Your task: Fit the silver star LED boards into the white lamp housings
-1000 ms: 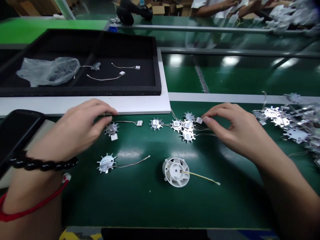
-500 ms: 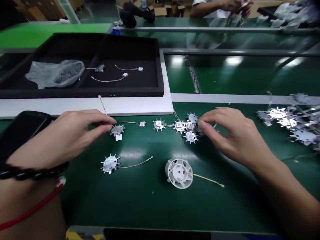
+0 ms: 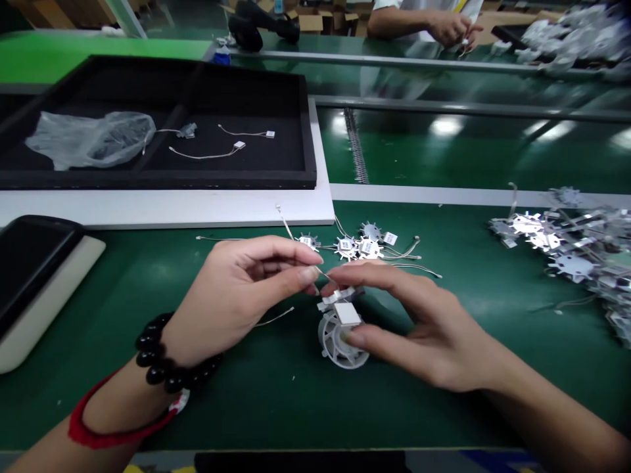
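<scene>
My left hand (image 3: 266, 289) has its thumb and index finger pinched on a thin wire (image 3: 327, 276). My right hand (image 3: 404, 315) curls round a spiked silver metal plate (image 3: 331, 301) with a white square piece (image 3: 348, 314), thumb below and fingers above. Just beneath them, a round white plastic fan housing (image 3: 345, 355) rests on the green table, partly covered. Behind the hands lie several spiked plates (image 3: 369, 248) with white squares and thin wires. Another wire (image 3: 276, 316) shows beside my left hand; its other end is hidden.
A black tray (image 3: 227, 177) at the back left holds a plastic bag (image 3: 98, 138) and wired squares. A black and cream object (image 3: 59, 282) lies at the left. More spiked plates (image 3: 572, 263) are heaped at the right. Across the bench, a person's hands (image 3: 453, 29) handle something small.
Both hands have come together over the fan housing, my left moving right, my right moving left and nearer. A spiked plate is now between them. The front plate of the cluster has gone from its spot.
</scene>
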`<state>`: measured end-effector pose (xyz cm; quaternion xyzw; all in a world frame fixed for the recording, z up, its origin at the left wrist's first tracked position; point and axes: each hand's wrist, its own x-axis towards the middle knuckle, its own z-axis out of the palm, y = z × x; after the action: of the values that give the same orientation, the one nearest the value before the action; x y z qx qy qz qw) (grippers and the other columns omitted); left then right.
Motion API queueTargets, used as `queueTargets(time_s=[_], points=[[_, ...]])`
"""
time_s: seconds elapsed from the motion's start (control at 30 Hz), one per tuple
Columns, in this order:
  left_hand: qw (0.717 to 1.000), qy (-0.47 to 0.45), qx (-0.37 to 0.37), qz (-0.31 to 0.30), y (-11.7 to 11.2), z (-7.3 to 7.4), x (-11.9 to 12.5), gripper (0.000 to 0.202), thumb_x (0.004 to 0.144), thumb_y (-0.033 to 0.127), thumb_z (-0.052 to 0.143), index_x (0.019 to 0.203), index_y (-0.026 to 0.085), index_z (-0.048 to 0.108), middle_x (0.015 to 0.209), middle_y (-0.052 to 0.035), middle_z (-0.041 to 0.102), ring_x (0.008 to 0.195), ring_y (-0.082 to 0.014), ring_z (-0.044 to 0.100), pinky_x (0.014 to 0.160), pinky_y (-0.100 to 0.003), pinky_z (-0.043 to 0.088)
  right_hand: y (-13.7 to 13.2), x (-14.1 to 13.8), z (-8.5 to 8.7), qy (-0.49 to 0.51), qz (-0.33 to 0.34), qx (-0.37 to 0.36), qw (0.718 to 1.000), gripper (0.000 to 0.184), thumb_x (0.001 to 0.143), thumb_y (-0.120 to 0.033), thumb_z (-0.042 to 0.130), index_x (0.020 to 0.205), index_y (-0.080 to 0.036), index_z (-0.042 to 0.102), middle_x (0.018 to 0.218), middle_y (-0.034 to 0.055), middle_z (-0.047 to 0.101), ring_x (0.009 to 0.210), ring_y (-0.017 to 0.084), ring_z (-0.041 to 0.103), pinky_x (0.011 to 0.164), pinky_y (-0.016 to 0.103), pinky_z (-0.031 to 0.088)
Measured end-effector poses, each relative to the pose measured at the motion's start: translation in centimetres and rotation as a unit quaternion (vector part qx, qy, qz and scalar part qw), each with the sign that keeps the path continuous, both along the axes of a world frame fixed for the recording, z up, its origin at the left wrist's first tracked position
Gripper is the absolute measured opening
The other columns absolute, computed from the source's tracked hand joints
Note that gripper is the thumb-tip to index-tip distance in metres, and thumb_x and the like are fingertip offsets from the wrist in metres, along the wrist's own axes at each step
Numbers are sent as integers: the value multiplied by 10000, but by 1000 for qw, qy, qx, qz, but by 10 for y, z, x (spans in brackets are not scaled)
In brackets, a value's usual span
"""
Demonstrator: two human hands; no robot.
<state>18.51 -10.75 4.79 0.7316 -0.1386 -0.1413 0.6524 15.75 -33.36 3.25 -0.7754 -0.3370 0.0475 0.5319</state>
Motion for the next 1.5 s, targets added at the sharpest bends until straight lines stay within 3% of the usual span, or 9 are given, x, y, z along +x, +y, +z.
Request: queueTargets(time_s=[0.17, 0.3, 0.4, 0.57, 0.8, 0.97, 1.1, 1.23, 1.5], points=[[999, 13, -40, 9, -5, -4, -3, 209, 914, 234, 707, 1104, 239, 620, 856, 63, 770, 731, -70, 739, 708, -109, 596, 3, -2, -2, 78, -103, 86, 988, 324, 914, -150, 687, 1204, -291, 659, 1140, 15, 730, 979, 160, 713, 828, 289, 602], [999, 9, -16, -35, -10, -8, -10, 206, 862, 251, 761, 1032, 228, 649, 937, 30, 778, 847, -114, 752, 766, -146, 602, 6, -2, 1, 96, -168, 126, 973, 192, 892, -224, 738, 1075, -233, 681, 995, 33, 740, 872, 165, 720, 781, 300, 610], [998, 7, -1, -67, -17, -10, -14, 180, 844, 220, 776, 1013, 231, 717, 985, 14, 782, 900, -143, 750, 800, -181, 611, 8, -3, 0, 54, -183, 122, 974, 161, 892, -226, 732, 1038, -237, 666, 968, 31, 719, 880, 170, 695, 782, 313, 593], [998, 23, -46, -22, -21, -7, -14, 88, 841, 180, 773, 908, 218, 731, 853, 44, 774, 790, -99, 744, 713, -112, 599, 7, -3, -3, -78, -186, 68, 977, 217, 870, -191, 731, 1059, -269, 659, 1109, 58, 657, 1084, 232, 624, 931, 410, 540], [999, -9, -15, -49, -17, -4, -15, 142, 922, 231, 677, 1025, 258, 771, 967, 21, 745, 747, -79, 722, 698, -107, 593, 5, -2, 3, -172, -182, 24, 968, 110, 907, -160, 680, 959, -252, 713, 1159, 66, 665, 1150, 239, 622, 907, 381, 551], [989, 62, -73, -114, -14, -5, -16, 286, 954, 250, 636, 1220, 317, 718, 1123, -16, 720, 691, -94, 716, 707, -189, 629, 9, -2, 5, -52, -156, 83, 983, 103, 930, -183, 672, 1005, -249, 695, 1060, 41, 733, 1027, 210, 693, 870, 361, 581], [973, 151, -132, -111, -12, -6, -11, 186, 921, 283, 705, 1095, 261, 766, 796, -3, 748, 601, -93, 704, 612, -138, 602, 8, -2, 7, 89, -157, 115, 977, 133, 952, -252, 666, 1083, -232, 664, 963, 17, 733, 815, 126, 697, 713, 239, 587], [959, 211, -167, -93, -9, -5, -6, 156, 902, 319, 729, 1023, 227, 762, 736, 8, 735, 581, -102, 705, 563, -154, 612, 0, 3, 13, 258, -65, 102, 959, 236, 943, -258, 676, 1180, -247, 681, 907, 1, 712, 715, 87, 629, 592, 172, 525], [938, 284, -173, -96, -8, -7, -4, 204, 866, 260, 778, 1058, 194, 756, 720, 8, 720, 638, -78, 684, 626, -152, 609, -11, 8, 20, 376, -36, 48, 925, 117, 902, -293, 724, 967, -226, 795, 741, -15, 661, 584, 59, 558, 519, 140, 488]])
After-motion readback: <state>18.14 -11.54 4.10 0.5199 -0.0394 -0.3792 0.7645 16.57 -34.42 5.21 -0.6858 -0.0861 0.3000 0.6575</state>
